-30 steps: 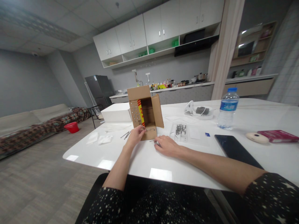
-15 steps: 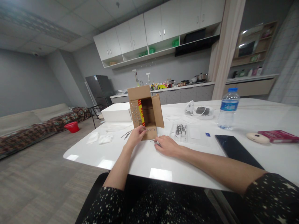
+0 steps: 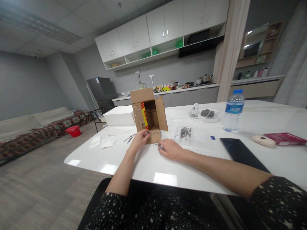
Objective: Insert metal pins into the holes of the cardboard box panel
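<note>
A brown cardboard box (image 3: pixel 136 96) stands on the white table with its opening facing me and its flaps spread. Small metal studs dot its left flap (image 3: pixel 138 115) and the lower flap (image 3: pixel 155 137). My left hand (image 3: pixel 141 139) is closed at the left edge of the lower flap, thumb and finger pinched on the cardboard. My right hand (image 3: pixel 171 149) rests on the table just right of that flap, fingers curled round a slim grey metal piece (image 3: pixel 155 144) whose tip points left. The fingers hide most of this piece, so its kind is unclear.
Right of the box lies a clear plastic case (image 3: pixel 185 135) of metal bits. Farther right are a phone (image 3: pixel 242 153), a water bottle (image 3: pixel 233 111), a maroon box (image 3: pixel 285 139) and a white device (image 3: pixel 203 114). Dark metal rods (image 3: pixel 130 138) and tissues (image 3: pixel 107 143) lie left.
Both hands and the box keep nearly the same position. The whole view has shifted very slightly.
</note>
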Demonstrator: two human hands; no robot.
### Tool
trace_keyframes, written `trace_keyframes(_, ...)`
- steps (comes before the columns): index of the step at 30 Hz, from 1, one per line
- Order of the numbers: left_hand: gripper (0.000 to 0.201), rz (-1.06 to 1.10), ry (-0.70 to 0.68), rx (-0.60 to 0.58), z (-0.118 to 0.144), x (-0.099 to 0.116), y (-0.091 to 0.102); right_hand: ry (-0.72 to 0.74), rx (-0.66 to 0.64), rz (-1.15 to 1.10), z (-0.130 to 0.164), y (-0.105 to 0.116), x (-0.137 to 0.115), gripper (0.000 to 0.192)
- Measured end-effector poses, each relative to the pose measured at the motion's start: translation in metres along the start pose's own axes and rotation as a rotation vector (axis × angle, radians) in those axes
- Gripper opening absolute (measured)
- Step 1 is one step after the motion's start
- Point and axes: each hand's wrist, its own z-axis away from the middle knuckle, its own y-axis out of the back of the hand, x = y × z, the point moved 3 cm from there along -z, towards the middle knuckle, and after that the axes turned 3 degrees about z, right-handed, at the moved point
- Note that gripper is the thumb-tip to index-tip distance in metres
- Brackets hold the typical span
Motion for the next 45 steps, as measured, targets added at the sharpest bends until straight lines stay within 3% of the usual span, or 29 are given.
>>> trace_keyframes(45, 0.026, 0.001, 0.030, -0.013, 0.0010, 0.0017, 0.0004, -0.001, -0.010, 0.001, -0.0002, -0.0003, -0.0001, 0.022)
